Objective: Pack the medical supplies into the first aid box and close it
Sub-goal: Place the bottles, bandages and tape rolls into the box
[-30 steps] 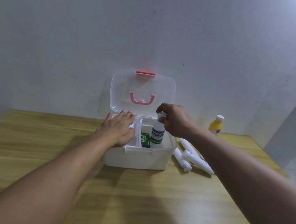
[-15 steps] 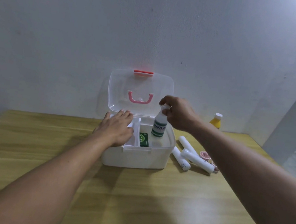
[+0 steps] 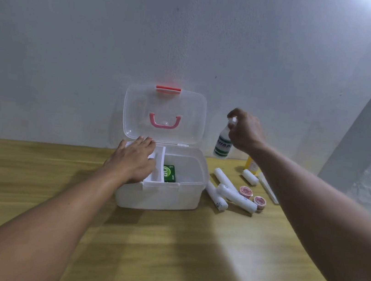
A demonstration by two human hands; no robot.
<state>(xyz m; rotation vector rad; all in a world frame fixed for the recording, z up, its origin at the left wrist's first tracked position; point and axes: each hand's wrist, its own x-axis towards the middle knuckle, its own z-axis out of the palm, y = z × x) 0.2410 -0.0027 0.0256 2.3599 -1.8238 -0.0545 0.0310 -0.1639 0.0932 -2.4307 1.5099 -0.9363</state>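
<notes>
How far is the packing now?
Done: only a green box lies in the first aid box. In hand: the right hand holds a bottle outside it. Left: rolls, tapes, yellow bottle, then the open lid.

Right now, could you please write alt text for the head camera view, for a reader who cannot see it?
A person's right hand holds a small white bottle with a green label in the air, right of an open white first aid box on a wooden table. The left hand rests flat on the box's inner tray; a green carton lies inside, and bandage rolls lie beside it.
</notes>
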